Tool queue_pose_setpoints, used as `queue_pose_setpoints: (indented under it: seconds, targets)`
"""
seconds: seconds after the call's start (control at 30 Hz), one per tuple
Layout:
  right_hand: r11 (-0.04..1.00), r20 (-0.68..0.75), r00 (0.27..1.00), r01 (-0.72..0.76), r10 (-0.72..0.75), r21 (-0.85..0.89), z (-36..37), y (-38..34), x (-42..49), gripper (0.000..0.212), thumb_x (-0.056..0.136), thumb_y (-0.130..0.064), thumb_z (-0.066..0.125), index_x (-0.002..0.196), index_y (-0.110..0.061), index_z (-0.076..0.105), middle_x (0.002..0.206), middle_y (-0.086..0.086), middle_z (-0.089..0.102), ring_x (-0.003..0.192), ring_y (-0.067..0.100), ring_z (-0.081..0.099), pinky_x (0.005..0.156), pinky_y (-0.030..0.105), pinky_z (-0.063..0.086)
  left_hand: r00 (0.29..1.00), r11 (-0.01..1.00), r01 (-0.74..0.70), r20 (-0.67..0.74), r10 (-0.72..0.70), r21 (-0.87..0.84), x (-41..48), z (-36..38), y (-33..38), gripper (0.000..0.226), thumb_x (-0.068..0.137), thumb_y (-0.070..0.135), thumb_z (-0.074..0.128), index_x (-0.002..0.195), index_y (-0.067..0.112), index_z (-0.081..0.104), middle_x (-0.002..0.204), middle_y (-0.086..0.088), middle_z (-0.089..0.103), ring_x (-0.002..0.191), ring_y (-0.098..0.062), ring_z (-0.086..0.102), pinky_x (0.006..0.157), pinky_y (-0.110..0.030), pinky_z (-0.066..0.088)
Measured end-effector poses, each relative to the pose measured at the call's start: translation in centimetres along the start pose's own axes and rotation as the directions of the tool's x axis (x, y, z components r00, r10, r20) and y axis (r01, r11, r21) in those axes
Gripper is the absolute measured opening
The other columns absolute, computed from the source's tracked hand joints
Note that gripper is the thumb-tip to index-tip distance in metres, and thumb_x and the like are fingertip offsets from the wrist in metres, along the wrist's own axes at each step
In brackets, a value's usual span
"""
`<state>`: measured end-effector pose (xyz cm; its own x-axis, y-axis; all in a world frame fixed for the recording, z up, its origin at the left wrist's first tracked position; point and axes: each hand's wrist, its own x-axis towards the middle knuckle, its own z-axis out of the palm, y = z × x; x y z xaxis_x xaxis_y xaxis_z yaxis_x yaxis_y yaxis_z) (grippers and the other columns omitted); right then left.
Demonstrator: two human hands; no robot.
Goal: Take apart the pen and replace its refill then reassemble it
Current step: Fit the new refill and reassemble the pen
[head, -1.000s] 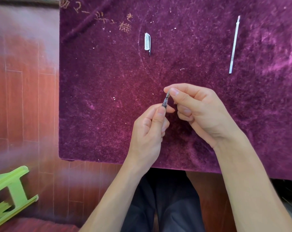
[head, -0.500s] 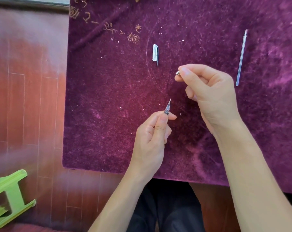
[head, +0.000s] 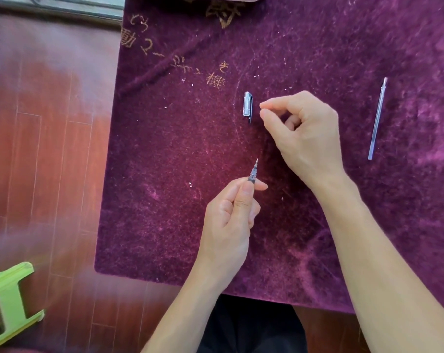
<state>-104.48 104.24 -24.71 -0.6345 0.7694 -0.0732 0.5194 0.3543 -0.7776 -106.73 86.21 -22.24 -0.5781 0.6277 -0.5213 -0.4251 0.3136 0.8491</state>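
Note:
My left hand [head: 228,220] grips the pen barrel [head: 252,174] upright over the purple velvet mat [head: 165,149]. The bare refill point and threaded end stick out above the fingers. Up and to the right, my right hand [head: 304,133] has thumb and forefinger pinched together just right of the clear pen cap [head: 247,107], which lies on the mat. The small tip cone unscrewed from the pen is hidden between those fingertips. A spare refill [head: 376,118], thin and pale, lies on the mat at the right, well apart from both hands.
The mat has gold embroidered characters [head: 180,62] near its far left corner. Left of the mat is red wooden floor [head: 50,149]. A green plastic stool [head: 9,301] stands at the lower left. Dark trousers [head: 251,327] show below the mat's near edge.
My right hand pulled the small tip cone off the pen and carried it up and away, to beside the cap. My left hand kept the barrel nearly still.

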Motion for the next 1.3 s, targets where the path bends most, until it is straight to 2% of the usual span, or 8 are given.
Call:
queue_pose_setpoints:
  seconds: [0.17, 0.33, 0.47, 0.63, 0.8, 0.9, 1.07, 1.3]
  targets:
    - [0.997, 0.012, 1.000, 0.025, -0.024, -0.078, 0.5, 0.3, 0.0, 0.016, 0.100, -0.023, 0.071, 0.111, -0.021, 0.083, 0.095, -0.004, 0.070, 0.058, 0.007, 0.050, 0.070, 0.038, 0.057, 1.000, 1.000, 0.002, -0.009, -0.002, -0.010, 0.3, -0.1, 0.2, 0.031, 0.111, 0.027, 0.042, 0.101, 0.024, 0.071, 0.063, 0.001, 0.038, 0.049, -0.001, 0.031, 0.044, -0.013, 0.029]
    - [0.993, 0.013, 0.999, 0.036, -0.035, -0.113, 0.4, 0.5, -0.2, 0.017, 0.100, -0.018, 0.069, 0.113, -0.017, 0.081, 0.094, 0.002, 0.072, 0.059, 0.013, 0.050, 0.072, 0.045, 0.058, 1.000, 1.000, 0.005, -0.012, -0.005, -0.010, 0.3, -0.1, 0.1, 0.031, 0.111, 0.029, 0.042, 0.102, 0.024, 0.071, 0.062, 0.000, 0.038, 0.049, -0.003, 0.031, 0.043, -0.015, 0.029]
    - [0.995, 0.016, 1.000, 0.027, -0.026, -0.101, 0.3, 0.6, -0.2, 0.018, 0.098, -0.019, 0.071, 0.113, -0.019, 0.080, 0.095, 0.001, 0.072, 0.059, 0.002, 0.047, 0.072, 0.045, 0.058, 1.000, 1.000, 0.007, -0.009, -0.007, -0.003, 0.3, 0.1, 0.1, 0.031, 0.110, 0.030, 0.042, 0.101, 0.026, 0.071, 0.062, 0.001, 0.038, 0.049, -0.003, 0.032, 0.043, -0.015, 0.030]
    - [0.996, -0.001, 1.000, 0.015, -0.015, -0.084, -0.3, 0.5, -0.4, 0.020, 0.097, -0.018, 0.073, 0.116, -0.019, 0.080, 0.094, -0.002, 0.070, 0.055, 0.007, 0.048, 0.071, 0.039, 0.057, 1.000, 1.000, 0.005, -0.008, -0.005, 0.005, 0.2, 0.4, 0.2, 0.031, 0.110, 0.030, 0.042, 0.103, 0.022, 0.071, 0.062, 0.001, 0.039, 0.049, -0.002, 0.032, 0.042, -0.015, 0.029]
    - [1.000, -0.062, 0.998, -0.012, 0.012, -0.003, -2.5, 0.5, -2.1, 0.017, 0.095, -0.015, 0.076, 0.110, -0.020, 0.081, 0.088, -0.005, 0.068, 0.057, 0.019, 0.054, 0.062, 0.012, 0.047, 1.000, 1.000, -0.003, 0.020, 0.003, 0.017, -0.2, 1.6, 0.5, 0.031, 0.110, 0.031, 0.042, 0.104, 0.021, 0.071, 0.063, -0.001, 0.038, 0.049, -0.004, 0.031, 0.041, -0.017, 0.028]
    - [0.983, -0.064, 0.993, -0.092, 0.103, 0.161, -3.1, 0.4, -3.6, 0.012, 0.095, -0.018, 0.077, 0.105, -0.023, 0.083, 0.087, -0.005, 0.074, 0.059, 0.005, 0.055, 0.062, 0.009, 0.045, 1.000, 1.000, -0.011, 0.012, 0.011, 0.015, 0.0, 1.5, 0.5, 0.031, 0.110, 0.031, 0.042, 0.104, 0.020, 0.071, 0.062, 0.000, 0.038, 0.049, -0.004, 0.030, 0.041, -0.017, 0.028]
    - [0.832, 0.187, 0.954, -0.296, 0.234, 0.470, -4.5, 1.6, -6.9, 0.012, 0.100, -0.021, 0.074, 0.103, -0.018, 0.085, 0.067, -0.028, 0.070, 0.062, -0.009, 0.064, 0.065, 0.003, 0.046, 0.999, 0.999, -0.028, 0.043, 0.027, 0.023, -0.3, 2.4, 0.5, 0.031, 0.110, 0.031, 0.042, 0.104, 0.020, 0.071, 0.062, 0.001, 0.038, 0.048, -0.004, 0.030, 0.041, -0.018, 0.028]
    - [0.666, 0.359, 0.900, -0.428, 0.249, 0.611, -5.5, 2.5, -9.7, 0.013, 0.099, -0.023, 0.074, 0.099, -0.021, 0.086, 0.083, -0.007, 0.081, 0.061, -0.006, 0.066, 0.061, 0.004, 0.048, 0.995, 0.998, -0.020, 0.100, 0.015, 0.052, -0.8, 3.7, 0.0, 0.032, 0.111, 0.032, 0.042, 0.111, 0.026, 0.073, 0.062, 0.006, 0.039, 0.049, -0.002, 0.031, 0.041, -0.015, 0.028]
